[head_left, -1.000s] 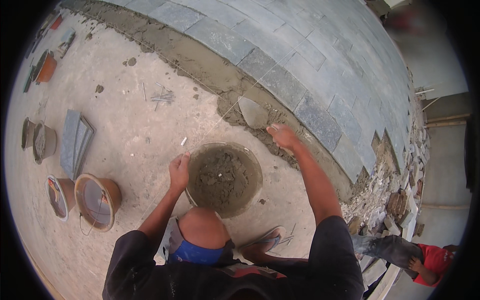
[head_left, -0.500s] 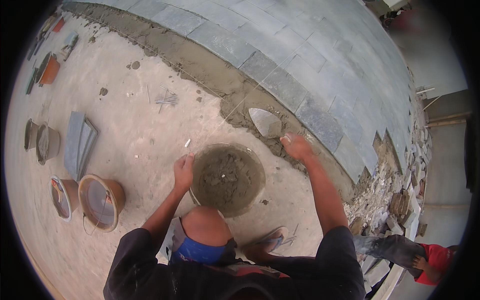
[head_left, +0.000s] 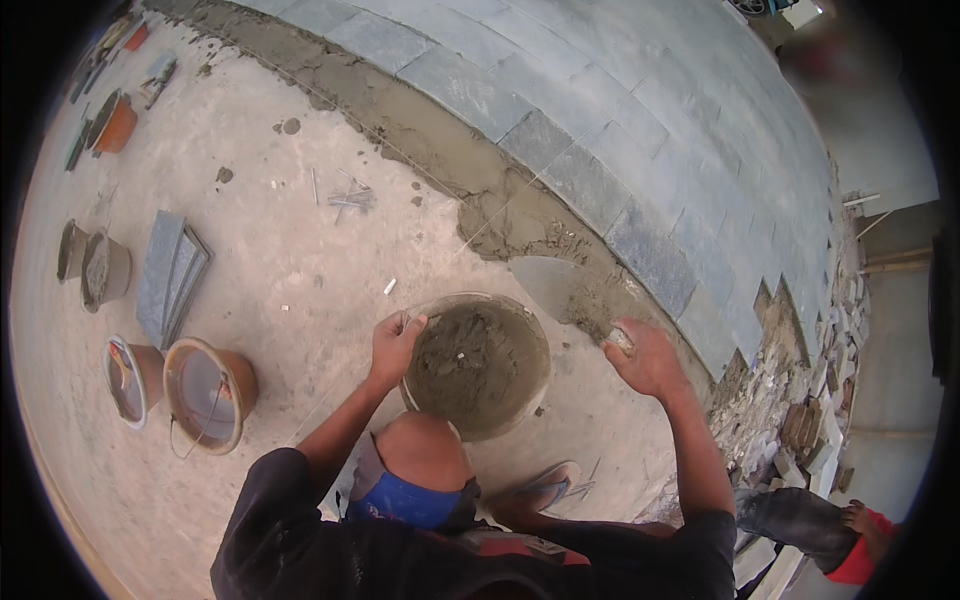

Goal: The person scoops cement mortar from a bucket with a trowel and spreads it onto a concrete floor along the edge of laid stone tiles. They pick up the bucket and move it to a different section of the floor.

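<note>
My left hand [head_left: 396, 350] is closed on the left rim of a round bucket [head_left: 546, 352], which stands in front of my bent knee. Wet grey mortar [head_left: 470, 375] lies in it, with a small white speck on top. My right hand [head_left: 645, 358] is wrapped round the handle of a trowel [head_left: 540, 282]. Its pointed blade is tilted near the ragged near edge of a wet mortar strip [head_left: 430, 135], to the right of and beyond the bucket. Whether the blade touches the mortar, I cannot tell.
Grey stone tiles [head_left: 570, 85] cover the far side, along a taut string. At left stand several buckets [head_left: 250, 400] and a stack of slabs [head_left: 160, 270]. Thin metal pieces [head_left: 352, 194] lie on the floor. Rubble [head_left: 800, 420] and another person's leg [head_left: 800, 520] are at right.
My right hand has drawn the trowel nearer to me and to the right, off the mortar strip's middle. My left hand stays on the bucket rim. The whole view has shifted slightly.
</note>
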Available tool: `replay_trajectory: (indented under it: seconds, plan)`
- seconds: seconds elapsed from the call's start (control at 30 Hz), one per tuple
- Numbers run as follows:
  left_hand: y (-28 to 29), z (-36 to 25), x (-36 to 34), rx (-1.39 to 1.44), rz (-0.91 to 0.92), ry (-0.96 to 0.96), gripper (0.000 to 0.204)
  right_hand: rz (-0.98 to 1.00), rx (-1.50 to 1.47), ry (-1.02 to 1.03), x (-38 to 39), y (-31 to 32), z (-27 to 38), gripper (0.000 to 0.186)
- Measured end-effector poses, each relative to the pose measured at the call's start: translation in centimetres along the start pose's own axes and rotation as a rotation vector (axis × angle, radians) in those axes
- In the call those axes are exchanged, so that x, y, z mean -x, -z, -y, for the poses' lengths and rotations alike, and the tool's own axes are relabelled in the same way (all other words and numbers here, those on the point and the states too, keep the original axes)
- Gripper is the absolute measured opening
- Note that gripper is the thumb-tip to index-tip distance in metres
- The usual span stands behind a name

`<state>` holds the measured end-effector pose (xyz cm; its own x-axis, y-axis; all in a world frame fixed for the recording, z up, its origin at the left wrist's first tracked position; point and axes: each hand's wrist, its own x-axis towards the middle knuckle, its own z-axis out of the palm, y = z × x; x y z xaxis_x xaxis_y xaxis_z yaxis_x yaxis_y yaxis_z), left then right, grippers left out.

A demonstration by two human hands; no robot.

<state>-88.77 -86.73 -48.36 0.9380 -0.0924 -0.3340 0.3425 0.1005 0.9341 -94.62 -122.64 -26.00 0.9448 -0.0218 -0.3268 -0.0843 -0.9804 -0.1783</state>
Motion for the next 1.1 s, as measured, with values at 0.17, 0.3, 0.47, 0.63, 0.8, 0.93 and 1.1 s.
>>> replay_trajectory:
  seconds: [0.17, 0.3, 0.47, 0.63, 0.8, 0.93, 1.1]
  plan:
    - [-4.0, -4.3, 1.8, -0.094, 0.057, -0.009, 0.036, 0.230, 0.165, -0.025, 4.2, -1.5, 6.0, 0.038]
    - [-4.6, -4.7, 1.9, -0.228, 0.071, -0.069, 0.037, 0.168, 0.241, -0.071, 2.8, -7.3, 7.8, 0.036]
    - [-5.0, -4.2, 1.7, -0.342, 0.056, -0.193, 0.037, -0.124, 0.347, 0.149, 1.5, -13.2, 10.4, 0.022]
    - [-5.0, -4.9, 1.9, -0.310, 0.091, -0.211, 0.037, -0.049, 0.329, 0.386, 4.4, -12.4, 10.9, 0.023]
    - [-5.0, -5.8, 1.8, -0.407, 0.078, -0.216, 0.039, 0.033, 0.143, 0.179, 3.9, -10.6, 7.8, 0.029]
    - [-5.4, -4.6, 1.6, -0.380, 0.087, -0.308, 0.040, 0.206, -0.025, 0.039, 4.1, -13.7, 8.9, 0.041]
    - [-5.5, -4.9, 1.7, -0.365, 0.064, -0.286, 0.041, 0.248, -0.392, 0.098, 5.9, -14.6, 7.0, 0.052]
